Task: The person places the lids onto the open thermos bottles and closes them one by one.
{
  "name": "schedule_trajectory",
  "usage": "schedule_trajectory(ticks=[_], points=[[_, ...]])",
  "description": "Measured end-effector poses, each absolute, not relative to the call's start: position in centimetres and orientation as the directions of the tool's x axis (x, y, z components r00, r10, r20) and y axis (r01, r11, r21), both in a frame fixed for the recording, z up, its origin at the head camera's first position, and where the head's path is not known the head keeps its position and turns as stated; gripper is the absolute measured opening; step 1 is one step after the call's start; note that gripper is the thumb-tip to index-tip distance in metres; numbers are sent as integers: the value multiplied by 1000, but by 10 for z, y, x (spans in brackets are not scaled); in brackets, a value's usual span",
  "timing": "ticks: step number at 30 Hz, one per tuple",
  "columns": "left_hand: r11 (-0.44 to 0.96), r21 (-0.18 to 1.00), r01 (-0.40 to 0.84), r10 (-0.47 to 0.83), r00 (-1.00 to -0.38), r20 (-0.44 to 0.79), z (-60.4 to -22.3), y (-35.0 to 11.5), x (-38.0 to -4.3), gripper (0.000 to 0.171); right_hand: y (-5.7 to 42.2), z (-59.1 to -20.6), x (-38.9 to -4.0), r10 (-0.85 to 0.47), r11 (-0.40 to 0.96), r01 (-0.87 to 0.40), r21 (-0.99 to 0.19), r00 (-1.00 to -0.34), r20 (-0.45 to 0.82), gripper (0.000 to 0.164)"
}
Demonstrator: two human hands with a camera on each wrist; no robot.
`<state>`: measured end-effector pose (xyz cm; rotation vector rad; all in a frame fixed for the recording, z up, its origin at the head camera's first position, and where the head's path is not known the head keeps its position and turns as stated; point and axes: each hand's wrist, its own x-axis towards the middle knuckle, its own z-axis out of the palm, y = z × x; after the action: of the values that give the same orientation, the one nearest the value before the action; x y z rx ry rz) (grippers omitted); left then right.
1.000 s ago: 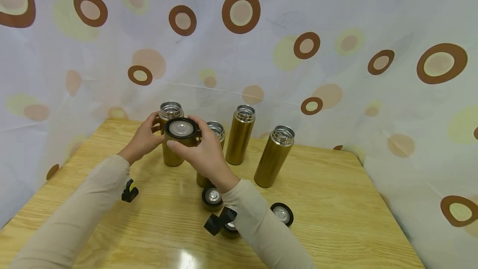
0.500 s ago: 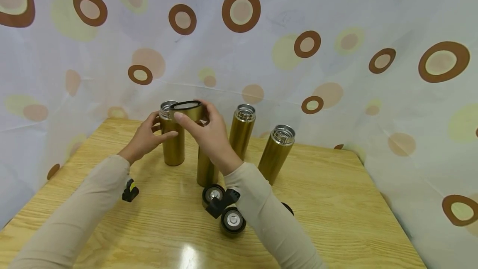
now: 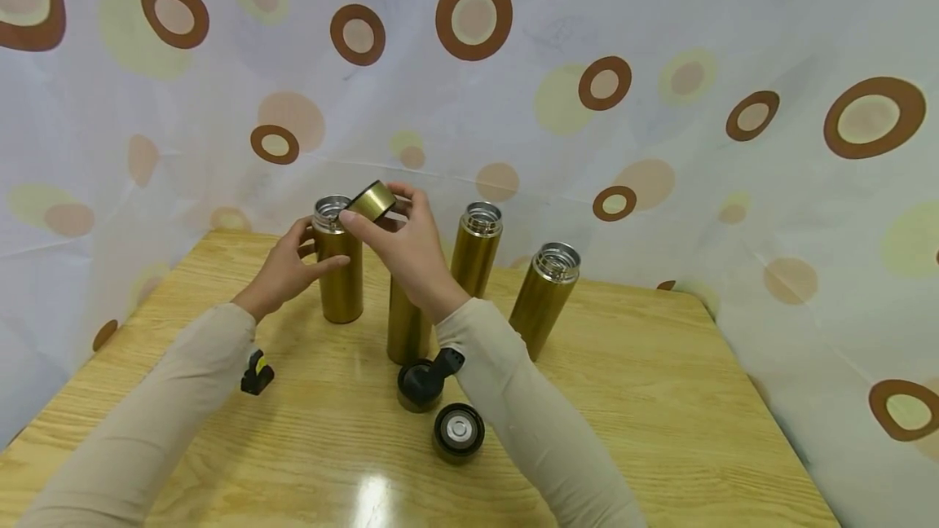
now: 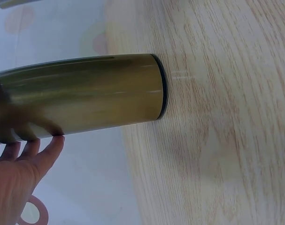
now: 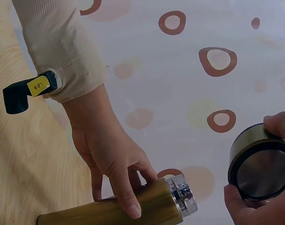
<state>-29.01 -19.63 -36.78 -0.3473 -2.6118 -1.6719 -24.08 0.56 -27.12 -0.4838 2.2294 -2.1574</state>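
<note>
A gold thermos bottle (image 3: 341, 288) stands upright at the left with its steel mouth uncovered. My left hand (image 3: 289, 267) grips it below the neck, thumb across the front and fingers round the far side. In the left wrist view the bottle's black-edged base (image 4: 162, 89) meets the table. Just right of the mouth, my right hand (image 3: 411, 247) pinches a gold lid (image 3: 374, 200) between thumb and fingers. The lid is tipped steeply and overlaps the bottle's rim in the head view. The right wrist view shows the lid's brushed metal face (image 5: 264, 173) inside a black ring.
Open-mouthed gold bottles stand behind the right hand (image 3: 408, 328), at the back (image 3: 477, 255) and to the right (image 3: 544, 300). Two lids lie on the wooden table (image 3: 660, 414): one (image 3: 458, 433) near the front, another (image 3: 411, 398) partly behind the wrist camera. A patterned curtain (image 3: 543, 23) hangs behind.
The right hand has raised the lid slightly and turned it from inner side up to a steep tilt. The left hand keeps its grip. A third lid has become hidden behind the right forearm.
</note>
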Motion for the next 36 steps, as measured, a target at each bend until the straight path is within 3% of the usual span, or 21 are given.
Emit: schedule_trajectory(ticks=[6, 13, 17, 22, 36], points=[[394, 888, 236, 179, -968, 177, -371, -196, -292, 85, 3, -267, -245, -203, 50, -267, -963, -946, 252, 62], [393, 883, 256, 179, -963, 200, -373, -197, -292, 81, -1, -262, -258, -248, 300, -384, -873, -915, 318, 69], [393, 883, 256, 185, -963, 197, -373, -197, -291, 81, -4, -258, -264, -271, 390, -444, -807, -893, 360, 64], [390, 881, 267, 187, -960, 209, -373, -197, -293, 78, -9, -258, -268, -285, 427, -465, -775, -883, 373, 56], [389, 881, 269, 195, -959, 207, -374, -195, -291, 76, -27, -259, -275, -307, 583, -450, -677, -893, 329, 56]])
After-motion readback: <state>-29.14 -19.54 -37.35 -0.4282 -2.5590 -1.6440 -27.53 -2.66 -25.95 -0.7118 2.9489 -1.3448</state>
